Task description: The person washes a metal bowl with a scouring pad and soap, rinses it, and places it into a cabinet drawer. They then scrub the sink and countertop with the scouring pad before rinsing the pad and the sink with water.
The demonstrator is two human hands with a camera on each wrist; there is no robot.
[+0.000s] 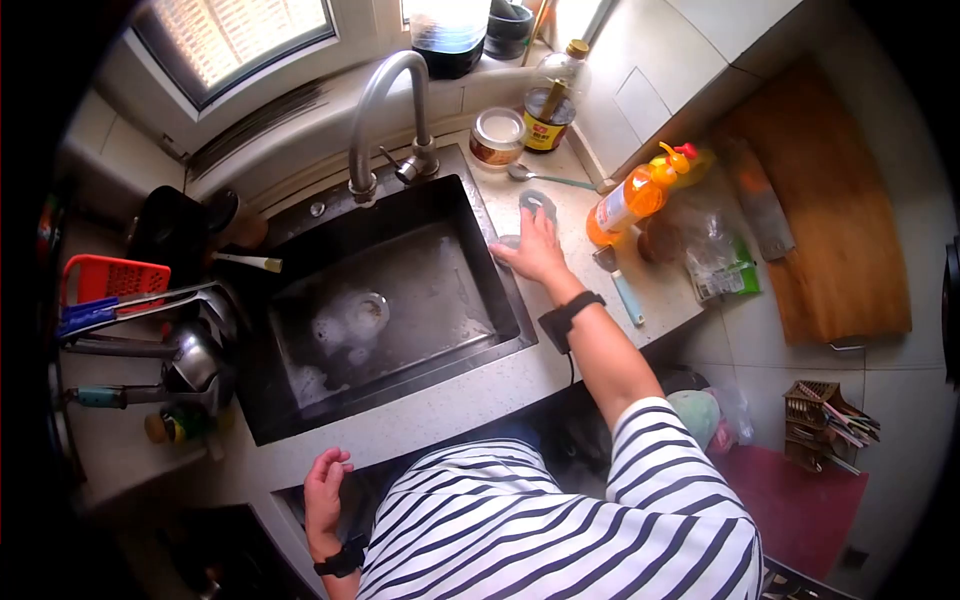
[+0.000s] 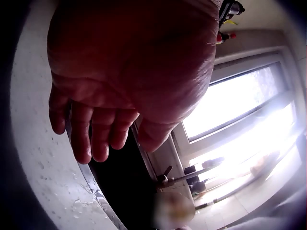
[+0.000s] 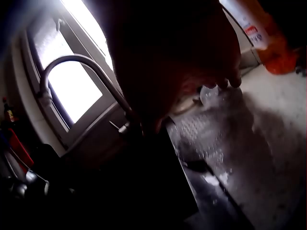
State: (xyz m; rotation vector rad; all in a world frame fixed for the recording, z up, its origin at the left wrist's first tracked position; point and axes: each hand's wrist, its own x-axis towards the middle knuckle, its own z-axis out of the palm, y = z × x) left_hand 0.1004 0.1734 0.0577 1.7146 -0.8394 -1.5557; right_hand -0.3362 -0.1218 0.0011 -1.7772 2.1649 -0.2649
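Observation:
My right hand [image 1: 537, 250] reaches to the counter just right of the sink, palm down with thumb and fingers spread. Its fingertips are right at a grey, wet-looking thing [image 1: 538, 203], part of which shows past the fingers; its kind is unclear. In the right wrist view, a shiny see-through piece [image 3: 209, 96] shows below the fingertips, beside wet counter. My left hand [image 1: 324, 490] hangs in front of the counter's near edge, fingers loosely bent and holding nothing. In the left wrist view its palm [image 2: 129, 72] shows over the sink's edge.
The dark sink [image 1: 420, 370] has suds around its drain, under a curved faucet [image 1: 362, 110]. Right of the hand stand an orange pump bottle [image 1: 615, 208] and a blue-handled utensil [image 1: 627, 298]; behind lies a spoon [image 1: 550, 179] near jars. Pans and a red basket [image 1: 120, 278] sit left.

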